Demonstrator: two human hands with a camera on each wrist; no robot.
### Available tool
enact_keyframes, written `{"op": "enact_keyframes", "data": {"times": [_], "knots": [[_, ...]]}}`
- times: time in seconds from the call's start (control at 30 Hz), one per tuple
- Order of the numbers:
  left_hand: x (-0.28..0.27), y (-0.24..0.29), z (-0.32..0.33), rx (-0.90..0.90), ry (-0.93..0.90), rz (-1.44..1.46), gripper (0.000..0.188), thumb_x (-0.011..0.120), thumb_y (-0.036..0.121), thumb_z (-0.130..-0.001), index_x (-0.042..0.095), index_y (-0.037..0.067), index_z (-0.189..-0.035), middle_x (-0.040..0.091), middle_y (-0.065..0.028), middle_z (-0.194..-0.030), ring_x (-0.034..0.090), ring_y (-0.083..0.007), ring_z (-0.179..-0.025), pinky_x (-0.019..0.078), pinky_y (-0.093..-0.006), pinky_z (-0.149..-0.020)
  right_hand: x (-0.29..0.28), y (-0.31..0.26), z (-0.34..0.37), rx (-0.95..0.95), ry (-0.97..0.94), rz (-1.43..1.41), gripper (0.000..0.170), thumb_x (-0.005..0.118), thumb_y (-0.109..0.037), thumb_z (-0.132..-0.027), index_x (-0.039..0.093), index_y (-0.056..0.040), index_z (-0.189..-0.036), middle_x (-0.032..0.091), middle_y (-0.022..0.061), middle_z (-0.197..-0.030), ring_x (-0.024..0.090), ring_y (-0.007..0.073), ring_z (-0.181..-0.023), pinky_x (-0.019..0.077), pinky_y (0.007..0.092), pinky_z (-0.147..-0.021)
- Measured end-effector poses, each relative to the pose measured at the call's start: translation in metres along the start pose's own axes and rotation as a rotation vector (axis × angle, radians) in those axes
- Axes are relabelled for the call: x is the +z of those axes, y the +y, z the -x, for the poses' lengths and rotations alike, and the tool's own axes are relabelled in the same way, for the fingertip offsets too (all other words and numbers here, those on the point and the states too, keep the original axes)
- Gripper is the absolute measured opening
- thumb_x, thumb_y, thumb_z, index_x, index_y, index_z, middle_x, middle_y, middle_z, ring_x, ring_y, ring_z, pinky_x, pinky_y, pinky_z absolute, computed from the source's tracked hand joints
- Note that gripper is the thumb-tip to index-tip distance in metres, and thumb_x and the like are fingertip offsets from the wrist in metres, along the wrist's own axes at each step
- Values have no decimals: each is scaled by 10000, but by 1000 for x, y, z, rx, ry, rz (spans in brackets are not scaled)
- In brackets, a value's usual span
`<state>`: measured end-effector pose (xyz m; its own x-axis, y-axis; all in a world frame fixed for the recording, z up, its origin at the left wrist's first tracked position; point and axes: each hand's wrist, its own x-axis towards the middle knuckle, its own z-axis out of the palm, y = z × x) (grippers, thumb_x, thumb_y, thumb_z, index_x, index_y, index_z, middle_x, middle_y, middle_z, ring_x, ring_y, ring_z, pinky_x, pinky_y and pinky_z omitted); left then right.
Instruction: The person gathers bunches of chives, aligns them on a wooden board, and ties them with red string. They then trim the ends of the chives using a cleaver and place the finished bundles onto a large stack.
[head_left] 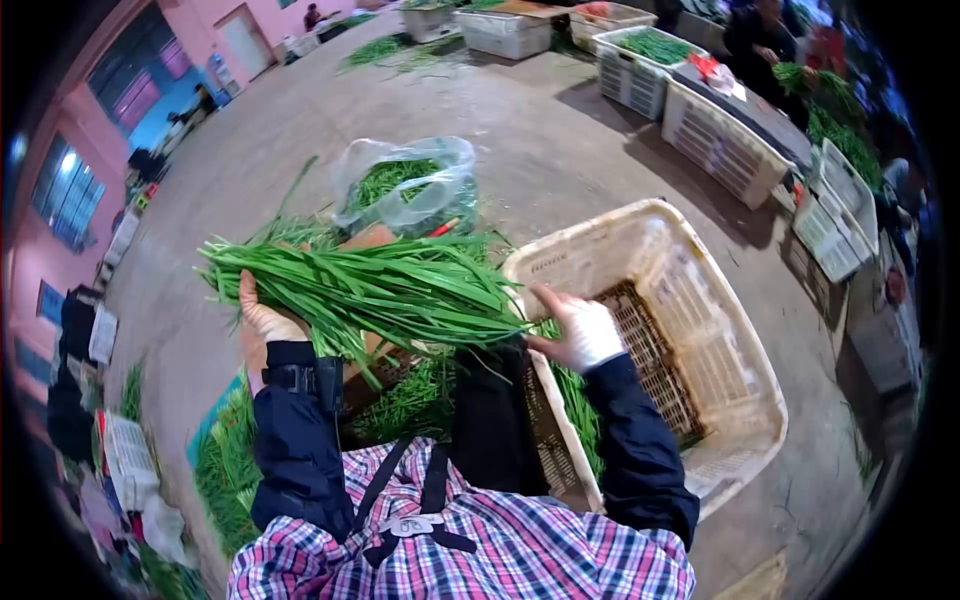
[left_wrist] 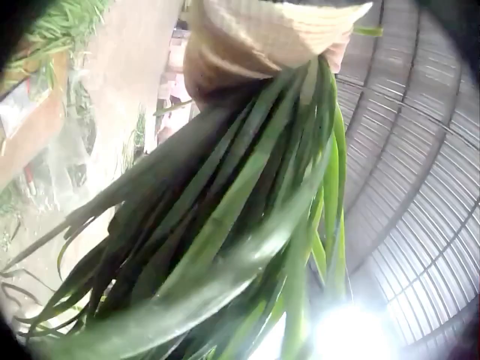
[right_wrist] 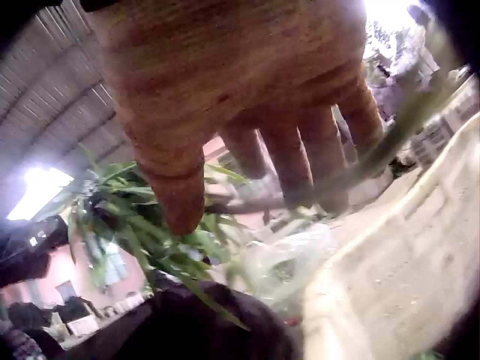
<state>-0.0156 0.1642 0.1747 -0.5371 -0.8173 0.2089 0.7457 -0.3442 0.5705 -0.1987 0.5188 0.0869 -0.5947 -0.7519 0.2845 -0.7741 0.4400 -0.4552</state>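
The marking (head_left: 549, 264) on the crate (head_left: 700, 300) is illegible. The leaf bunch (head_left: 385, 290), long axis crosswise, is gripped by the left hand (head_left: 268, 320); the right hand's (head_left: 578, 332) fingers are extended.

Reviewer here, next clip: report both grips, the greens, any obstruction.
Left grip round the green bundle. Right grip near one end of it, fingers apart. Pale crate close beside right grip; nothing plainly blocking.

At the frame's bottom center, we wear a pink-and-navy plaid top (head_left: 560, 540), black straps (head_left: 435, 485) and a pale buckle (head_left: 415, 525), with navy sleeves (head_left: 640, 440) and a white wrap (head_left: 600, 338) on our right hand (head_left: 572, 328).
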Motion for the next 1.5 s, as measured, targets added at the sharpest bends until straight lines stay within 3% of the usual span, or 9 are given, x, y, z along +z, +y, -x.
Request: {"op": "enact_keyframes", "data": {"times": [0.1, 0.2, 0.33, 0.53, 0.93, 1.07, 1.3, 1.43, 1.5], "knots": [[-5, 26, 6, 45, 29, -93, 432, 608, 399, -768, 619, 36, -1002, 643, -134, -953, 599, -340, -929, 468, -491, -902, -10, 61, 50, 263, -231, 81, 625, 747, -400, -669, 550, -114, -1189, 654, 121, -1020, 641, 270, -907, 514, 368, -782], [-12, 16, 5, 58, 12, -41, 369, 613, 371, -788, 621, 44, -958, 650, -134, -961, 627, -293, -867, 481, -464, -896, -27, 109, 45, 395, 61, -420, 207, 692, -103, -779, 654, -48, -974, 683, 91, -886, 647, 180, -791, 506, 283, -726], [-47, 10, -5, 117, 42, 48, 461, 618, 377, -775, 588, 8, -1049, 627, -122, -1022, 594, -299, -954, 433, -506, -952, -58, 58, -28, 252, 140, -905, 126, 596, 37, -798, 650, -11, -901, 649, 21, -807, 581, 71, -767, 468, 225, -712], [-66, 37, 6, 135, 130, 93, 488, 633, 381, -757, 586, -14, -1038, 612, -156, -1012, 571, -315, -977, 428, -507, -956, -13, -57, -117, -327, -136, -689, 229, 561, 90, -723, 651, -25, -900, 626, 96, -882, 604, 227, -831, 474, 279, -739], [-126, 78, 36, 297, 240, -50, 502, 618, 449, -759, 599, 3, -989, 636, -140, -946, 602, -288, -889, 470, -448, -880, 44, -132, -150, -246, -383, -855, 183, 631, -67, -796, 643, 23, -954, 641, 112, -951, 605, 188, -867, 466, 300, -778], [-134, 82, 29, 387, 396, 105, 491, 655, 429, -724, 609, 18, -989, 652, -132, -914, 608, -302, -872, 471, -482, -883, 68, -170, -116, -594, -1040, -965, 331, 698, -163, -784, 621, 3, -1060, 629, 141, -1015, 609, 199, -921, 479, 309, -815], [-103, 69, 17, 419, 408, 181, 540, 646, 402, -706, 582, 4, -1066, 641, -160, -997, 615, -327, -910, 504, -461, -839, 179, -234, -74, 78, -1027, -1486, 777, 745, -197, -738, 331, 9, -1362, 524, 104, -1207, 498, 183, -1063, 406, 298, -925], [-89, 56, 16, 421, 400, 212, 504, 626, 363, -734, 569, -6, -1073, 636, -164, -1002, 610, -334, -914, 485, -469, -871, 217, -256, -95, -79, -724, -1956, 814, 563, -585, -819, 336, -33, -1373, 435, 131, -1350, 403, 242, -1243, 318, 378, -1031], [-92, 50, 23, 386, 283, 130, 480, 637, 330, -745, 566, -8, -1079, 628, -150, -1019, 597, -309, -953, 472, -465, -899, 201, -251, -117, 392, -668, -2302, 636, 609, -561, -806, 506, -114, -1246, 573, 77, -1163, 519, 230, -1088, 385, 376, -988]]}}
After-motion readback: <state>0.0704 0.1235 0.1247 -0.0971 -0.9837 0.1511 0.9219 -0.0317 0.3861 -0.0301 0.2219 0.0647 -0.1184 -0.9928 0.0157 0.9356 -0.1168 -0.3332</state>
